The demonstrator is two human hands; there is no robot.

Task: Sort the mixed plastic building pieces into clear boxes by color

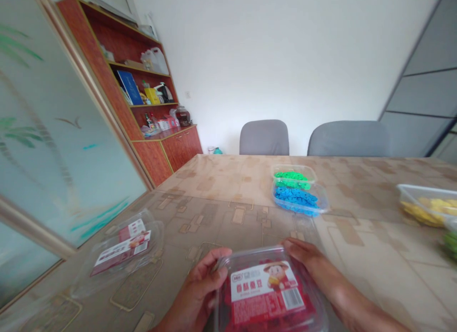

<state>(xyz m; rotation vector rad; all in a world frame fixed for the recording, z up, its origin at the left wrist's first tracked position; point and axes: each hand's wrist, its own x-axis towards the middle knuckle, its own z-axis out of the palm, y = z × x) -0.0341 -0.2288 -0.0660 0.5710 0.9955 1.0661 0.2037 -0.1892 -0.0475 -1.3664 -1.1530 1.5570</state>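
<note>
A clear plastic box [264,294] with a red and white label sits low in the middle of the head view, and red contents show through its walls. My left hand [203,287] grips its left side, thumb on top near the corner. Around the far right corner curls my right hand [303,253], its fingers on the lid's edge. Part of the box's near end is cut off by the frame. To the left lie clear plastic lids [124,249] with similar labels, overlapping on the tablecloth.
Farther back on the table [221,180] stand a tub of blue pieces [296,199] and a tub of green pieces [293,179]. At the right is a tub of yellow pieces [428,210]. Two grey chairs [264,137] line the far edge. A wooden shelf unit [143,94] is at back left.
</note>
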